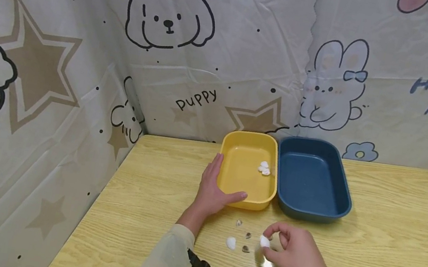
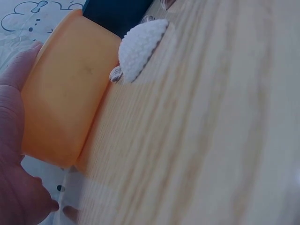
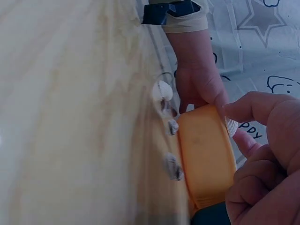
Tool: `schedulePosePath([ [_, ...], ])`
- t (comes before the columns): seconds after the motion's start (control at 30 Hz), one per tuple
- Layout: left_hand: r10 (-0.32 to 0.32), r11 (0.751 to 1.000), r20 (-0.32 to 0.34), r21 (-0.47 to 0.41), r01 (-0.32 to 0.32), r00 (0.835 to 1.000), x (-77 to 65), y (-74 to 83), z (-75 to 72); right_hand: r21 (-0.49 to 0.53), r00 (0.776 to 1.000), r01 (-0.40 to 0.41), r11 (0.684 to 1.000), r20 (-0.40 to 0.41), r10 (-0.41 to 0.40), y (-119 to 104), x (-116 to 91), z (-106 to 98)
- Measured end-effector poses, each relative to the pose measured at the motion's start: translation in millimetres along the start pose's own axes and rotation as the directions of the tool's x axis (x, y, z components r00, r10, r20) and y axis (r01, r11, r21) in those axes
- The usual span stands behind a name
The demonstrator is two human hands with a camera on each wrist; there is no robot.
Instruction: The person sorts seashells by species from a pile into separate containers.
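Note:
My left hand holds the front left corner of a yellow plastic bin, its thumb over the near rim and its fingers along the left side. A small cluster of white shells lies inside the bin. Between thumb and index finger, my right hand pinches a white ribbed shell above the table, in front of the bins. Left of that hand lie a white shell and several small brownish shells. The left wrist view shows a white shell close up on the wood.
Against the yellow bin's right side stands a dark blue bin. Both are on a light wooden table near its back edge. A printed cloth hangs behind and to the left. A black strap circles my left sleeve.

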State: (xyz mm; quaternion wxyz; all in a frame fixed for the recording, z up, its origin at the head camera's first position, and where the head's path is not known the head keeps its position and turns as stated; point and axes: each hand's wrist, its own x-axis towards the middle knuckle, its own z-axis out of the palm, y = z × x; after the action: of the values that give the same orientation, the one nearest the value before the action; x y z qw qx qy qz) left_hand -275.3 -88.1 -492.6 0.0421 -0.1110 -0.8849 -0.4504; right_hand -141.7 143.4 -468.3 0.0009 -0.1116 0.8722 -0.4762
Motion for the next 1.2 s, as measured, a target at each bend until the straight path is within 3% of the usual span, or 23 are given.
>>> schedulePosePath([
  [0.47, 0.018, 1.0, -0.002, -0.004, -0.018, 1.0, 1.1, -2.9, 0.9, 0.028, 0.996, 0.052, 0.998, -0.071, -0.05, -22, 23, -20],
  [0.87, 0.01, 1.0, 0.003, 0.0, -0.01, 1.0, -0.3, -0.3, 0.1, -0.034, 0.982, 0.101, 0.994, -0.159, -0.105, -31, 56, -29],
  [1.2, 0.014, 1.0, 0.009, 0.003, -0.014, 1.0, 0.1, -0.9, -0.7, -0.011, 0.965, 0.089, 0.996, -0.246, -0.088, -39, 83, -32],
])
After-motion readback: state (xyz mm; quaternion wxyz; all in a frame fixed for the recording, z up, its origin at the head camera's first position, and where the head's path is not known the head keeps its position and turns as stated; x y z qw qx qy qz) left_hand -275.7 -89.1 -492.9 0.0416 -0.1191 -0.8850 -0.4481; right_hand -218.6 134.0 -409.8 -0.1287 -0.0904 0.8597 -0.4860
